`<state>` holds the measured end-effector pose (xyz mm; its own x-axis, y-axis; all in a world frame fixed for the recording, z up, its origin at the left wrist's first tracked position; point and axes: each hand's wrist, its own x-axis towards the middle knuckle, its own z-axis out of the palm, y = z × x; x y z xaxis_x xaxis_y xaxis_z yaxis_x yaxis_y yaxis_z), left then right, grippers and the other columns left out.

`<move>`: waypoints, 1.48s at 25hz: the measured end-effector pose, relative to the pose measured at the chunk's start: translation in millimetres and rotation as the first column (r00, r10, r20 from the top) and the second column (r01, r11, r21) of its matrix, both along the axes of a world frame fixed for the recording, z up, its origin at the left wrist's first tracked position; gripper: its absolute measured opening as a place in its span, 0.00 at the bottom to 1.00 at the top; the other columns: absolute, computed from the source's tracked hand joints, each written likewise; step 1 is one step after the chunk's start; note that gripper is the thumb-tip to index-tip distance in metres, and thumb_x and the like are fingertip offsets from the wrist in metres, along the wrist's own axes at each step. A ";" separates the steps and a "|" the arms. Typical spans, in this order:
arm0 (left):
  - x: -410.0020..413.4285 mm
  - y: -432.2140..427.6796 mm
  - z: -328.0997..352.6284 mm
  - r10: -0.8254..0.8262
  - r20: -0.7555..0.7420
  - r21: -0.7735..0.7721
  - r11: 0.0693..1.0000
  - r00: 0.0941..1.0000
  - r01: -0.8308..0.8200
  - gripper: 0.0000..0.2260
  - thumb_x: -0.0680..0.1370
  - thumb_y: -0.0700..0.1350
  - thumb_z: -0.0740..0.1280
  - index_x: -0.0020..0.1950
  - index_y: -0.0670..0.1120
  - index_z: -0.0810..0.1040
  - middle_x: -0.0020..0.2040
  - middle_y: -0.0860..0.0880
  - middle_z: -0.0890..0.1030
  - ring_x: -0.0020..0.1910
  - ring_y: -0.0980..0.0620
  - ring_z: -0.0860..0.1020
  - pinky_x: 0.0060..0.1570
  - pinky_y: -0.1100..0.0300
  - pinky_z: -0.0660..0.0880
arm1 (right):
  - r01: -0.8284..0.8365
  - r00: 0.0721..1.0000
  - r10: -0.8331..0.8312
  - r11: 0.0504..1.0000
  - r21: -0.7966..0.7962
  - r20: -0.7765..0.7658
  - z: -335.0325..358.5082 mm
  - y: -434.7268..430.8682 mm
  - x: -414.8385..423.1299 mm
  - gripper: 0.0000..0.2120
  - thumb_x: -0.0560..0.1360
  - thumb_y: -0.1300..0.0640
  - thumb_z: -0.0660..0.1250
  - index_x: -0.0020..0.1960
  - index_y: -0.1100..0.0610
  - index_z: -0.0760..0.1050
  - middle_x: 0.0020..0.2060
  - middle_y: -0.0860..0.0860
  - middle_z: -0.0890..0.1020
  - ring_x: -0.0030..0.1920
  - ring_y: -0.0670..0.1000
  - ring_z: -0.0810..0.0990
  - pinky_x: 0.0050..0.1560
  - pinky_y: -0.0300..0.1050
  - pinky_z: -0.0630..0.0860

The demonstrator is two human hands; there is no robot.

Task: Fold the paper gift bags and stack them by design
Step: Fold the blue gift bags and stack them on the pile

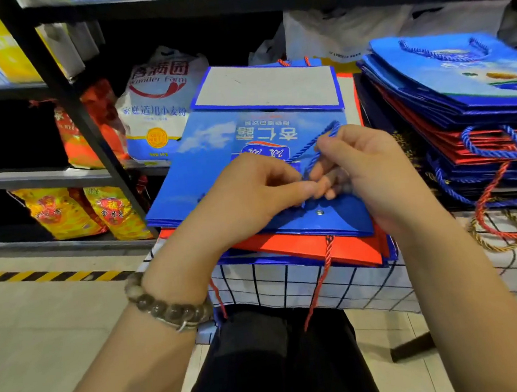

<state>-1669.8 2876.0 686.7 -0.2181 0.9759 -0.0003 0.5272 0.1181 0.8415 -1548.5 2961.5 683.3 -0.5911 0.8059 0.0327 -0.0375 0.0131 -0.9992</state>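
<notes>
A tall pile of bags [463, 94] is walling off the right side, its loose cords [477, 214] spilling over the table [276, 289]. A black shelf post [59, 89] and a flour sack [158, 104] are closing in the left. The left hand [250, 193] and right hand [369, 171] are crowding the near edge of the flat blue bag [209, 169], pinching its blue cord [315, 140]; the bag's far half is lying open from above

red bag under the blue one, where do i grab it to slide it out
Pinch the near edge of the red bag from the front, where it juts out past the blue bag toward you. The rest lies flat, pinned underneath.
</notes>
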 end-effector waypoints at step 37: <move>4.3 -21.0 -13.9 0.129 -0.655 0.276 0.958 0.745 0.077 0.18 0.71 0.59 0.57 0.39 0.50 0.81 0.35 0.52 0.81 0.36 0.50 0.79 0.34 0.57 0.74 | -0.604 0.695 -0.236 0.322 0.729 0.680 1.9 7.6 37.6 0.19 0.75 0.48 0.52 0.50 0.50 0.81 0.39 0.48 0.78 0.42 0.51 0.77 0.49 0.49 0.69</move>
